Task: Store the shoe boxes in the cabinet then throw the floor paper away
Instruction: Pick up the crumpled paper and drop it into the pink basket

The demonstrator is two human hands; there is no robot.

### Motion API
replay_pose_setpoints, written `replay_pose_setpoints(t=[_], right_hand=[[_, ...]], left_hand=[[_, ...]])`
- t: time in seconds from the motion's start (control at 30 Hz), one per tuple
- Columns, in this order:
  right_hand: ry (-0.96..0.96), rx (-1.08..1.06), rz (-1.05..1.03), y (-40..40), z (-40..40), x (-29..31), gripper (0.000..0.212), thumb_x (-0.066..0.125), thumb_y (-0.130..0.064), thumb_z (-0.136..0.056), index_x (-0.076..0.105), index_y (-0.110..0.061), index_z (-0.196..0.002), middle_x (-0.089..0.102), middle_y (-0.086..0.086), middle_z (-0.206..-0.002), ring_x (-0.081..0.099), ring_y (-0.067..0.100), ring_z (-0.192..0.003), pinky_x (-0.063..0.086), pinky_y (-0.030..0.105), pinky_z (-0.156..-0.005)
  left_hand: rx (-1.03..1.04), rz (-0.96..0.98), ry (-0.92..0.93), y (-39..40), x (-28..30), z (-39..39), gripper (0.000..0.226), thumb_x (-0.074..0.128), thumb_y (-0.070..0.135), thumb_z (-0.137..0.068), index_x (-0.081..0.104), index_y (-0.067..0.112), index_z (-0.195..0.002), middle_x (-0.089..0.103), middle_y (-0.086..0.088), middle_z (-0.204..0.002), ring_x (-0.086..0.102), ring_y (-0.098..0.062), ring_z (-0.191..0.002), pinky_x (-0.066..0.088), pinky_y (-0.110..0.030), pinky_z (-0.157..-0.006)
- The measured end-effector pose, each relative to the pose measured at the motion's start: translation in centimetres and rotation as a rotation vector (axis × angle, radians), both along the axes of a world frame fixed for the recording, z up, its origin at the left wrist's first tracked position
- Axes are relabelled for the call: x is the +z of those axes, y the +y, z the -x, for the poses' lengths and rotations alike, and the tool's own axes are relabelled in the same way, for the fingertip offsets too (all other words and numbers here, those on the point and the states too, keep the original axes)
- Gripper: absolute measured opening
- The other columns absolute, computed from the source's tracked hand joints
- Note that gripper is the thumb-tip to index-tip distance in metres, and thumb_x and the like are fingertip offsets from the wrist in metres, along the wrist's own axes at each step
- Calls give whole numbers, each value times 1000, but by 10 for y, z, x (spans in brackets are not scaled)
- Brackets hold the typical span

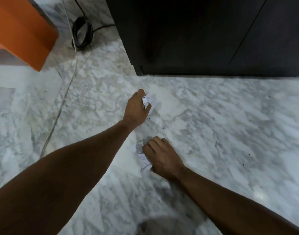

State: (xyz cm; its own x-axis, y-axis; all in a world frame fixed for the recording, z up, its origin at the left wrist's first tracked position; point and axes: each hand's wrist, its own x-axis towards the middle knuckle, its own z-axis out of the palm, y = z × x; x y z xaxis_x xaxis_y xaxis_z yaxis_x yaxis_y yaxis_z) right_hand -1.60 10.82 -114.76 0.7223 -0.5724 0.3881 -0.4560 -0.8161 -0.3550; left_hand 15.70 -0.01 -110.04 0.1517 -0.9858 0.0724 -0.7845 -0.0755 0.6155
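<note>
Gathering litter: left hand [136, 108] fingers curl round crumpled paper [149, 101] at 12 o'clock; right hand [160, 156] clutches another scrap [143, 161], likely for binning.

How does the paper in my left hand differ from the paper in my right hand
The left-hand paper is farther out, near the dark cabinet; the right-hand paper lies closer to you. The left hand reaches farther; the right hand stays nearer. Both papers are white, crumpled, and gripped.

Both arms reach down over the marble floor [230, 116]. The left hand [136, 107] grips a crumpled paper [149, 100] near the dark cabinet [196, 34]; the right hand [160, 155] grips another paper scrap [144, 161]. An orange box [21, 29] and a coiled black cable [81, 33] sit off to the left.
</note>
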Motion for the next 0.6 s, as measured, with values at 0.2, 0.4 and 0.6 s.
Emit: replay_pose_setpoints(t=[0.2,0.4,0.6], right_hand=[[-177,-335,-196,-22,45,31,20,60,-30,-84,44,-18,-88,54,2,-77,47,20,-67,35,28,-59],[-225,-688,-201,-45,122,91,28,74,-19,-82,47,-12,-88,41,-8,-78,39,16,-64,31,26,-55],[-263,-937,-83,-43,224,195,31,79,-23,-85,52,-10,-89,47,-2,-75,47,18,-63,35,22,-52]], left_hand=[[9,18,199,15,19,47,24,64,11,-94,51,11,-114,67,-4,-84,64,-15,-69,46,-17,-57],[-146,34,333,10,58,122,17,62,9,-93,60,10,-109,70,0,-92,65,-11,-75,45,-7,-64],[-313,72,454,-12,133,238,8,63,7,-94,61,8,-101,66,3,-86,60,-4,-73,43,-9,-64]])
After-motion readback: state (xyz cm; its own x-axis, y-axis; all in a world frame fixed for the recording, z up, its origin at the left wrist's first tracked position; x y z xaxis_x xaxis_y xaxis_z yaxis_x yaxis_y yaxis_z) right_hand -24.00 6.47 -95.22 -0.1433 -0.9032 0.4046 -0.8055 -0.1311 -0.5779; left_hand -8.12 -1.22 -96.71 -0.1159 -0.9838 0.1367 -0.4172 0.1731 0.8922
